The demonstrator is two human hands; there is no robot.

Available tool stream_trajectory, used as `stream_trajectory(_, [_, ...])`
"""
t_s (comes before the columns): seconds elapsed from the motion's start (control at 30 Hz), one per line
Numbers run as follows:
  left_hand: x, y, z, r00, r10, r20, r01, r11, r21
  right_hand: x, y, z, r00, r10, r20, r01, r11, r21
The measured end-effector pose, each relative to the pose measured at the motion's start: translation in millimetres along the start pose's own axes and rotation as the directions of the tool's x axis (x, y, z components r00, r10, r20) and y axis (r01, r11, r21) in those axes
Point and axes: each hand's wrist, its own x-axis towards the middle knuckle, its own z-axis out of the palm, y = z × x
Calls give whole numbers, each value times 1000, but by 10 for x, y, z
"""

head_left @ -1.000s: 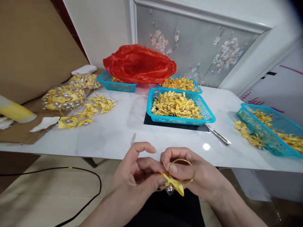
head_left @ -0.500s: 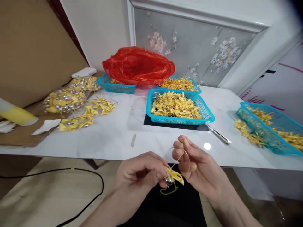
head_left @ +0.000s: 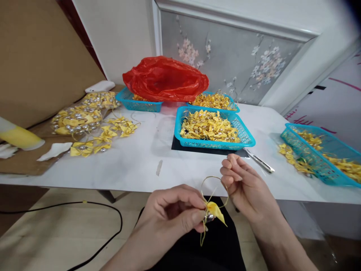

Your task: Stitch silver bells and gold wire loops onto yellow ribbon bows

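Observation:
My left hand (head_left: 175, 212) pinches a small yellow ribbon bow with a silver bell (head_left: 212, 212) just below the table's near edge. A thin gold cord loop (head_left: 212, 180) rises from the bow. My right hand (head_left: 244, 188) is beside the loop, fingers loosely curled and apart, holding nothing that I can see. A blue basket (head_left: 248, 136) full of the same yellow bows stands on the white table straight ahead.
Two more blue baskets (head_left: 135, 102) sit at the back under a red plastic bag (head_left: 166, 79); another basket (head_left: 324, 158) is at the right. Metal tweezers (head_left: 259, 161) lie near the middle basket. Finished bows (head_left: 84, 124) pile at the left on cardboard. A black cable (head_left: 107, 210) crosses the floor.
My right hand has let go of the cord loop and moved up and to the right. The left hand keeps the bow and has shifted slightly right and down.

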Motion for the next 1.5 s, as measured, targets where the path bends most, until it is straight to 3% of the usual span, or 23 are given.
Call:
stream_trajectory(0.13, [22, 8, -1, 999, -39, -7, 38, 995, -88, 90, -85, -166, 983, -163, -79, 154, 983, -104])
stream_trajectory(0.27, [16, 24, 3, 998, -70, 9, 70, 984, -166, 178, -221, -457, 922, -354, -158, 313, 920, -235])
stream_trajectory(0.47, [3, 32, 13, 997, -66, 42, 73, 976, -206, 169, -520, -896, 758, -614, -222, 490, 760, -428])
stream_trajectory(0.77, [-21, 58, 9, 996, -62, 68, 77, 969, -237, 40, -862, -1262, 491, -841, -226, 512, 489, -706])
stream_trajectory(1.0, [-15, -4, 2, 997, -76, 26, 80, 982, -172, 42, -888, -1395, 473, -853, -220, 464, 453, -761])
stream_trajectory(1.3, [-14, 43, 91, 992, -116, -43, 110, 986, -128, -9, -888, -1339, 524, -806, -276, 377, 510, -773])
stream_trajectory(1.5, [-22, 38, 100, 993, -119, -19, 116, 987, -108, -25, -926, -1325, 472, -823, -316, 295, 485, -823])
